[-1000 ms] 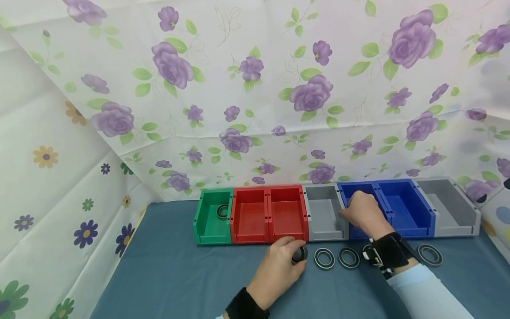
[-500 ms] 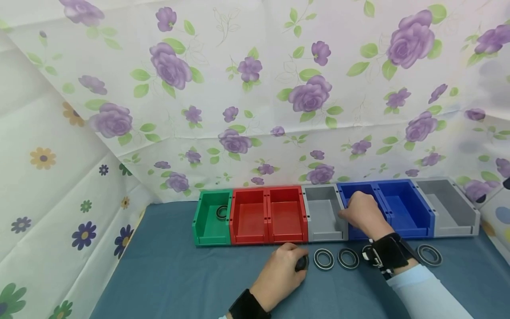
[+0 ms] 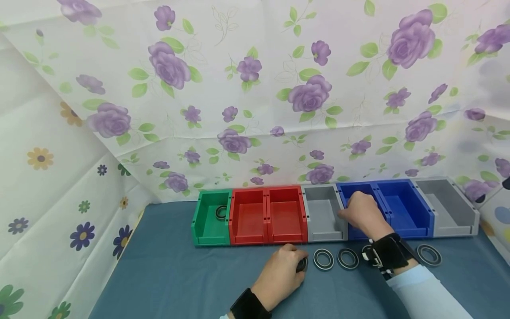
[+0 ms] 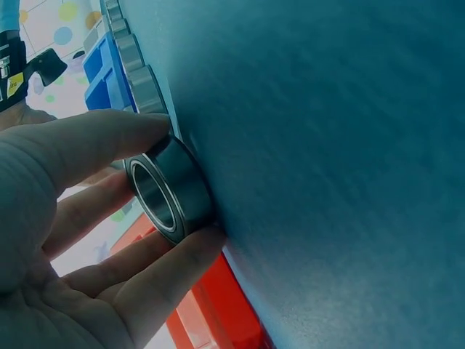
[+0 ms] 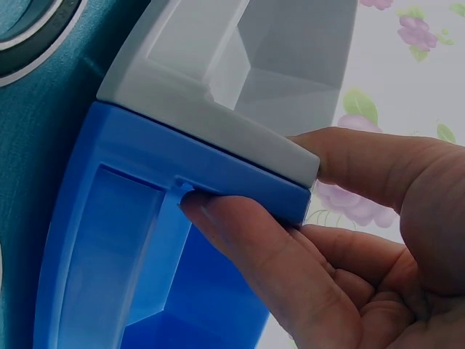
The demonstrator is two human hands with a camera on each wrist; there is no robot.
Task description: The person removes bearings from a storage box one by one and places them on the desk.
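On the blue cloth my left hand (image 3: 280, 275) pinches a ball bearing (image 4: 187, 182) between its thumb and fingers. The bearing stands on its edge against the cloth in the left wrist view. My right hand (image 3: 364, 215) grips the adjoining side walls of a grey bin (image 5: 163, 80) and a blue bin (image 5: 102, 167). Its thumb lies on the grey side, and the index finger reaches inside the blue wall. To the right of my left hand lie two flat bearings, a nearer bearing (image 3: 323, 268) and a farther bearing (image 3: 348, 266).
Several bins stand in a row at the back: a green bin (image 3: 211, 240) holding one bearing (image 3: 218, 213), two red bins (image 3: 249, 238), then grey and blue ones. Another bearing (image 3: 429, 263) lies at the right. My right wrist partly covers one more. Flowered cloth (image 3: 255, 106) hangs behind.
My left fingers have closed in around the bearing, which now shows less of its hole, and the hand sits slightly lower. The right hand stays on the bin walls.
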